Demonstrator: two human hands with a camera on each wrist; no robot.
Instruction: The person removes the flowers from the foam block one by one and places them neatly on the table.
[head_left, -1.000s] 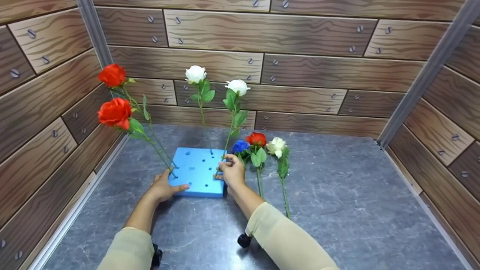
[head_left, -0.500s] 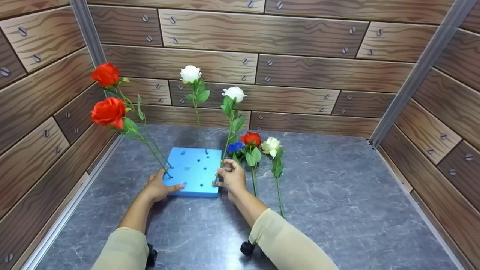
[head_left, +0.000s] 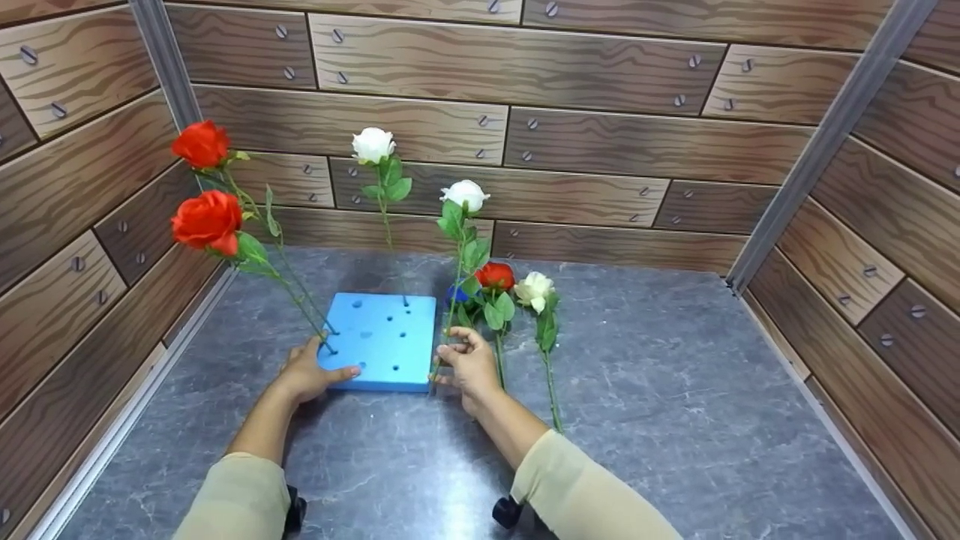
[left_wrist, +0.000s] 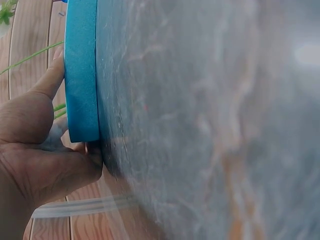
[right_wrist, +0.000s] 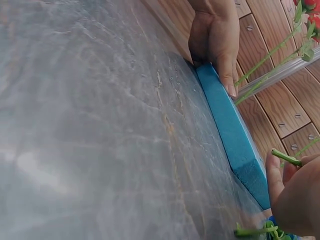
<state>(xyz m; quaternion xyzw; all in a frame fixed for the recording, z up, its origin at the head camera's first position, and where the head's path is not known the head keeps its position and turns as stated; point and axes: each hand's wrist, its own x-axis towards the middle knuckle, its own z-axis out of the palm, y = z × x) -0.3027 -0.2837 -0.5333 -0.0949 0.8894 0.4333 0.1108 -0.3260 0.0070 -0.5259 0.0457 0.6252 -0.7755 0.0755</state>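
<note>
My left hand (head_left: 306, 373) grips the left side of a light blue foam block (head_left: 379, 345), thumb on the top face and fingers around the edge. Between the fingertips of my right hand (head_left: 471, 367) is the stem of a white rose (head_left: 465, 195), held upright. Its cut stem end (right_wrist: 286, 157) shows below the fingers in the right wrist view, beside the block's front right corner. Two red roses (head_left: 206, 219) lean left out of holes at the block's left edge. Another white rose (head_left: 373, 145) stands in a hole at the back.
Right of the block lie a red rose (head_left: 495, 276), a blue flower (head_left: 456, 294) partly hidden behind leaves, and a cream rose (head_left: 535, 291) on the grey marbled table (head_left: 637, 390). Wood-patterned walls (head_left: 600, 135) enclose the back and sides.
My right hand has carried the white rose from over the block's right part to just off its front right corner. My left hand keeps its grip; the head view has shifted slightly.
</note>
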